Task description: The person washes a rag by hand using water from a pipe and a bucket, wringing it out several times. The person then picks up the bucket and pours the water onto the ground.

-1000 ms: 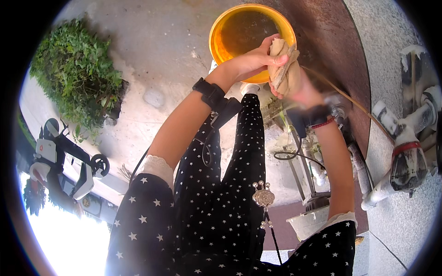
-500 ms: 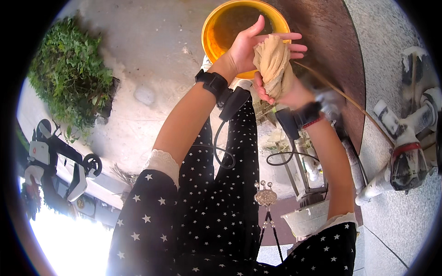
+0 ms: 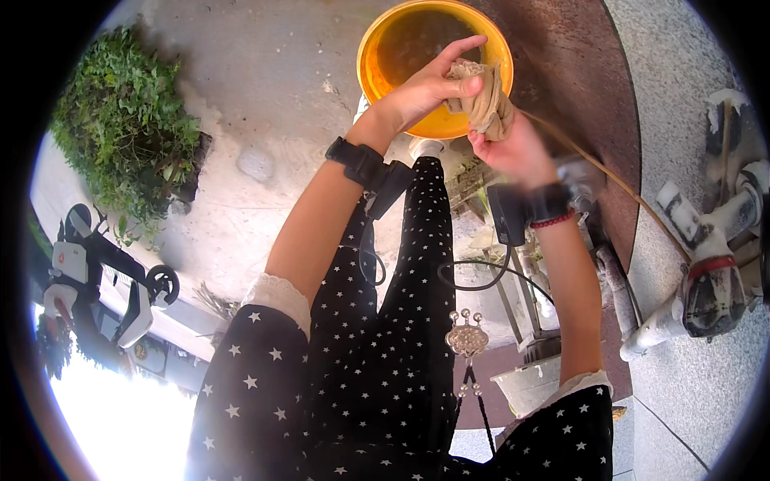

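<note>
One bunched tan cloth (image 3: 488, 103) is held between the left hand (image 3: 433, 86) and the right hand (image 3: 521, 154), and from where I watch it overlaps the near right rim of a yellow bucket (image 3: 441, 125); I cannot tell how high above. The left is partly closed on the upper end, thumb across the cloth, index finger extended to the right. The right, slightly blurred, has its fingers curled at the lower end; I cannot tell how tightly. Below, I see star-patterned black trousers (image 3: 413, 321); a leafy green bush (image 3: 124, 128) grows at far left.
</note>
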`<state>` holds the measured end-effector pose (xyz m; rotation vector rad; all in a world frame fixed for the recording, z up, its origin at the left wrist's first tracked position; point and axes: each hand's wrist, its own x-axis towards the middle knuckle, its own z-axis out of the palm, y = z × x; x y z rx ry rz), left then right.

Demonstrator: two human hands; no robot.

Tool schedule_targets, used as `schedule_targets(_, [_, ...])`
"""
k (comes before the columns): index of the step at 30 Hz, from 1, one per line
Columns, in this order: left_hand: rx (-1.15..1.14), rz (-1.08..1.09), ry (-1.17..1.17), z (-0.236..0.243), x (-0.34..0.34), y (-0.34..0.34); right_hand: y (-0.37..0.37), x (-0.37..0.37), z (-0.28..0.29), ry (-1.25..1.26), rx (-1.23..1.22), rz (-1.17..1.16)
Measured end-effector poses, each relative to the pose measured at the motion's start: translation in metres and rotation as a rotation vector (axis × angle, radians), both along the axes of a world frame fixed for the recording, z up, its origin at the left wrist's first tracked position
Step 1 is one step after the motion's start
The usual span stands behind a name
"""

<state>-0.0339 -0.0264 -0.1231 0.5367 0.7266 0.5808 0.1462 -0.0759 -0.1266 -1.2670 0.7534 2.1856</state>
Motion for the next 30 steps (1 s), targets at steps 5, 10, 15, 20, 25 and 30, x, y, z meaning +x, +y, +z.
schedule_targets(5, [0.281, -0.173, 0.316, -0.004, 0.01, 0.006, -0.005, -0.01, 0.006, -0.11, -0.057, 0.0])
schedule_targets(10, [0.469, -0.333, 0.474, 0.002, 0.019, 0.01, -0.013, -0.004, -0.002, -0.138, -0.044, -0.073])
schedule_targets(15, [0.226, -0.095, 0.362, -0.005, 0.023, -0.002, -0.004, -0.004, 0.012, -0.188, 0.005, -0.135])
schedule_targets(20, [-0.271, 0.293, -0.031, 0.004, 0.029, -0.012, 0.014, -0.01, 0.027, -0.464, 0.279, -0.041])
schedule_targets(25, [-0.77, 0.574, -0.275, 0.011, 0.042, -0.022, 0.036, -0.032, 0.036, -0.913, 0.465, -0.148])
schedule_targets(30, [-0.921, 0.507, -0.279, 0.022, 0.046, -0.019, 0.035, -0.044, 0.049, -1.377, 1.03, 0.093])
